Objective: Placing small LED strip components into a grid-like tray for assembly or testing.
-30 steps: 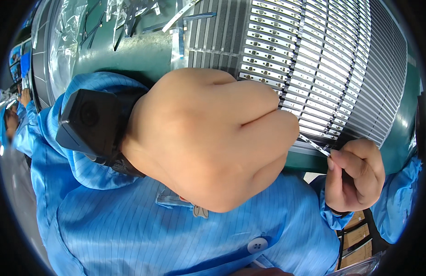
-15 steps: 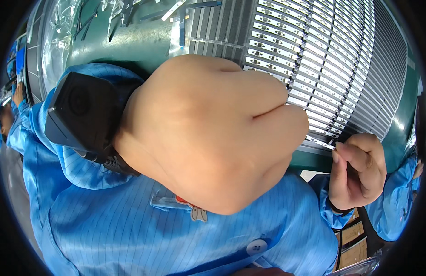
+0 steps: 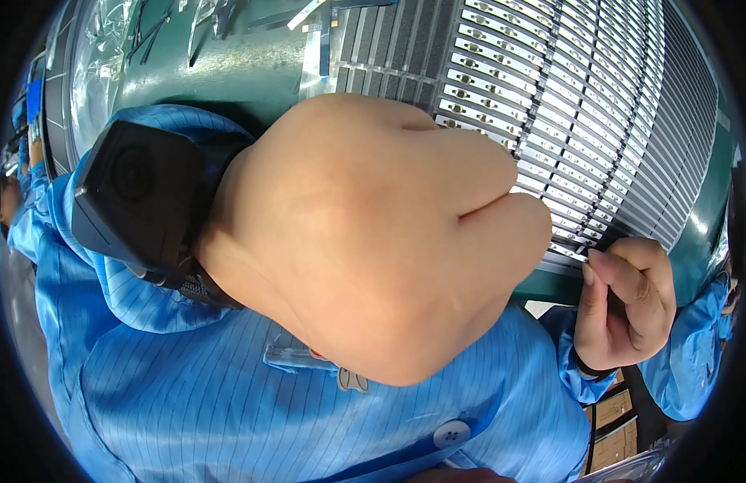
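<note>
Left hand (image 3: 381, 233): back turned up, fingers curled under, over the near-left part of the dark grey slotted tray (image 3: 401, 44) as seen from above; fingertips hidden, so cannot tell whether anything is gripped.
Right hand (image 3: 626, 310): just off the tray's near edge; thumb and index finger pinched together on the end of a strip, other fingers folded in.
Pinched strip: narrow, white, flat strip (image 3: 568, 251), along the tray's near edge; its other end runs out of sight behind the left hand.
Left wrist: boxy black device (image 3: 131, 173) on a black strap, left of the tray.
Tray rows: many narrow white strips with dark spots (image 3: 502, 42), side by side in columns across the tray's middle; dark grey slots along its left side, thin dark ridges along its right.
Counter: glossy green surface (image 3: 220, 80) under the tray, showing left and right of it.
Left of tray: thin black strips (image 3: 151, 40), then crumpled clear plastic film (image 3: 99, 64) farther out.
Near side of tray: wearer's blue pinstriped garment (image 3: 228, 410) with a round white button (image 3: 452, 435).
Well right of tray, nearer the wearer: another person's blue sleeve (image 3: 685, 366).
</note>
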{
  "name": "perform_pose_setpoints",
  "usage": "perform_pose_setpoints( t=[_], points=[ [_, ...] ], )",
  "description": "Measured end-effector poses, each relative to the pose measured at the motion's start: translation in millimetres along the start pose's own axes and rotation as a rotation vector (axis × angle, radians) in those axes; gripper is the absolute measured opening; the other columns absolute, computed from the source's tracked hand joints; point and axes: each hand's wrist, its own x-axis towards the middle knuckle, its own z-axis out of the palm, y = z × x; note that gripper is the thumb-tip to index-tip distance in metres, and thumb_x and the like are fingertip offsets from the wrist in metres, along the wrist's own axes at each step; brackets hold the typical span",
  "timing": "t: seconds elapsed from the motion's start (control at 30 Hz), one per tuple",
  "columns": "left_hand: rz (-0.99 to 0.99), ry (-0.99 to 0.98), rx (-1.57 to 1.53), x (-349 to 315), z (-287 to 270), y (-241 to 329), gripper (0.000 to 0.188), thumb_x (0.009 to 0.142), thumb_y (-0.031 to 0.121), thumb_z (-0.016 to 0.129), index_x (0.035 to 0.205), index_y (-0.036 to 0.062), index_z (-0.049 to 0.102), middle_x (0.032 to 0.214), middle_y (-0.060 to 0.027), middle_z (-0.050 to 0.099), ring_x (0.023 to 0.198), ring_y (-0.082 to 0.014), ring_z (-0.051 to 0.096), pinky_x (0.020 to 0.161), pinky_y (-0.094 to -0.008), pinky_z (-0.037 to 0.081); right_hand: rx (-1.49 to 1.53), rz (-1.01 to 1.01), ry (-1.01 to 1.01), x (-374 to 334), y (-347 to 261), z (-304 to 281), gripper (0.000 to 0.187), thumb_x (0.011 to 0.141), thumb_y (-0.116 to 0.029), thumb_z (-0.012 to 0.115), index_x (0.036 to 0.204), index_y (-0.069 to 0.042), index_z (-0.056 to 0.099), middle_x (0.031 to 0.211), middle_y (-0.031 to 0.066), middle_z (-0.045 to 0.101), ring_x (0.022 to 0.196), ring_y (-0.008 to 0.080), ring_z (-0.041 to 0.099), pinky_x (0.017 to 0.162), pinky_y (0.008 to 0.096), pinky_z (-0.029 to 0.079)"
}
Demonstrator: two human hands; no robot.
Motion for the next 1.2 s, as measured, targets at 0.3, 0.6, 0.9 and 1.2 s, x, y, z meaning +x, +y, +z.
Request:
perform_pose_setpoints(
  t=[0.3,0.6,0.9,1.2],
  points=[
    [0.006,-0.005,0.053,-4,-1,0,0.035,0.050,0.017,0.080,0.083,0.0074,0.082,0.089,-0.0053,0.066,0.072,-0.0178,0.060,0.041,-0.0226,0.039,-0.012,0.007,-0.006,3,-1,0,0.024,0.072,0.016,0.076,0.093,0.004,0.074,0.080,0.0110,0.061,0.058,0.0124,0.051,0.049,0.0242,0.035],
    [-0.021,-0.103,-0.023,-3,-6,0,0.035,0.051,0.018,0.080,0.085,0.0101,0.084,0.090,-0.0034,0.064,0.073,-0.0163,0.060,0.041,-0.0221,0.039,-0.003,-0.009,0.034,4,2,3,0.025,0.069,0.015,0.076,0.091,0.004,0.074,0.080,0.0105,0.062,0.056,0.0124,0.053,0.046,0.0243,0.035],
    [-0.035,-0.079,-0.007,-1,2,1,0.037,0.052,0.021,0.080,0.088,0.0146,0.084,0.086,-0.0012,0.062,0.069,-0.0145,0.056,0.042,-0.0223,0.038,0.008,-0.030,0.004,6,4,1,0.027,0.069,0.013,0.077,0.094,0.004,0.075,0.082,0.0099,0.062,0.056,0.0116,0.054,0.046,0.0251,0.038],
    [-0.028,-0.060,0.063,3,4,4,0.035,0.053,0.023,0.078,0.087,0.0152,0.085,0.081,0.0004,0.062,0.063,-0.0126,0.055,0.042,-0.0217,0.038,0.049,0.013,0.033,3,2,4,0.021,0.070,0.011,0.072,0.090,0.005,0.072,0.081,0.0113,0.060,0.060,0.0149,0.050,0.053,0.0257,0.034]
  ],
)
